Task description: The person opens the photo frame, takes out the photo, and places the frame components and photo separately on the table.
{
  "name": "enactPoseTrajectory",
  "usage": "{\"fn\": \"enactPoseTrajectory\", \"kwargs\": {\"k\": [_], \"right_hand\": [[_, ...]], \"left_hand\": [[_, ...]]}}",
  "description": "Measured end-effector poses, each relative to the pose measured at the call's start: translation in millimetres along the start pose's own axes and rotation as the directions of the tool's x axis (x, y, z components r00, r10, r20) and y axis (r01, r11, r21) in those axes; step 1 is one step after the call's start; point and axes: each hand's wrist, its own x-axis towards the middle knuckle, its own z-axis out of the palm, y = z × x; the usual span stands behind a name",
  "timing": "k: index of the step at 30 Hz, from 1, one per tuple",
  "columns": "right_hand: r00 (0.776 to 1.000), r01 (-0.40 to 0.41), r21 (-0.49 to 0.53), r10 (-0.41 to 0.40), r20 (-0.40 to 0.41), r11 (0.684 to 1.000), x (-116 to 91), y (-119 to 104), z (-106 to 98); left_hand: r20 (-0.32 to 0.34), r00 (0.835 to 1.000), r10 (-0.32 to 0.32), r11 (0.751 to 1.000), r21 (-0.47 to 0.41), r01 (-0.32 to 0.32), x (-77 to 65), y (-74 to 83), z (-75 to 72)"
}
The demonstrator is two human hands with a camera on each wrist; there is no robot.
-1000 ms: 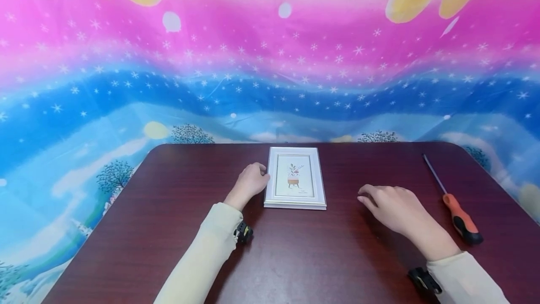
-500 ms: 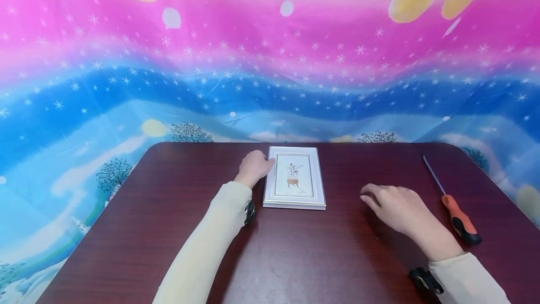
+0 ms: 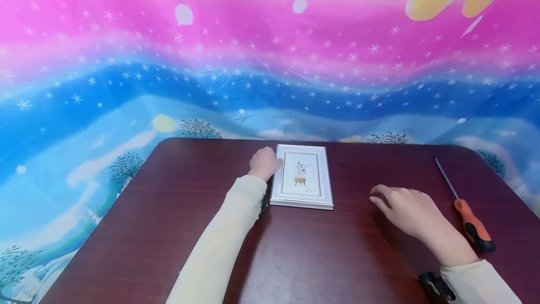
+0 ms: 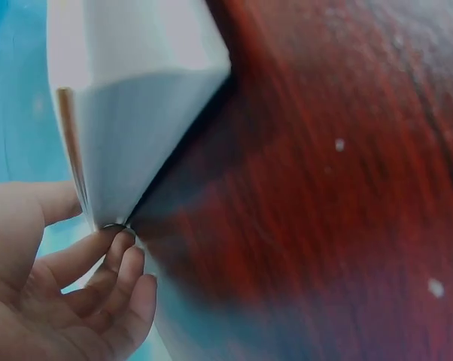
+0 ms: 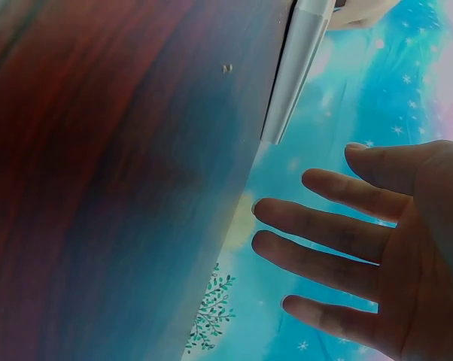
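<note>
A white picture frame (image 3: 301, 177) with a potted-plant print lies face up near the table's far edge. My left hand (image 3: 265, 163) pinches its left side, thumb on the border. In the left wrist view, the thumb and fingers of that hand (image 4: 68, 293) meet at the edge of the frame (image 4: 129, 128); the fingertips are partly hidden underneath. To the right of the frame and apart from it, my right hand (image 3: 405, 208) is held over the table, touching nothing. Seen from the right wrist, its fingers (image 5: 324, 229) are spread and fairly straight.
A screwdriver (image 3: 468, 215) with an orange and black handle lies right of my right hand, its tip pointing away. Dark red wood makes up the table (image 3: 303, 257). Behind its far edge hangs a colourful printed cloth (image 3: 270, 69).
My left hand has moved up along the frame's left side and its thumb has come over the border, taking hold. The right hand stays about where it was; the view has shifted slightly.
</note>
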Motion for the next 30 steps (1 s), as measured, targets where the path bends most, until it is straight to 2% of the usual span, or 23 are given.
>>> {"fn": "enactPoseTrajectory", "kwargs": {"k": [13,21,26,30], "right_hand": [[1.0,-0.001,-0.006,0.001,0.01,1.0,1,2,1],[1.0,-0.007,0.0,0.007,0.011,1.0,0,0,0],[1.0,-0.008,-0.002,0.008,0.001,1.0,-2,-1,1],[1.0,-0.005,-0.008,0.005,-0.006,1.0,-2,-1,1]], "left_hand": [[-0.035,0.999,0.019,1.0,-0.014,-0.02,1.1,2.6,5.2],[-0.072,0.997,0.028,0.999,-0.04,-0.031,1.1,8.5,2.9],[-0.071,0.997,0.022,0.995,-0.091,-0.028,-0.9,12.9,-1.7],[-0.06,0.998,0.007,0.985,-0.17,-0.017,-2.6,18.0,-7.3]]}}
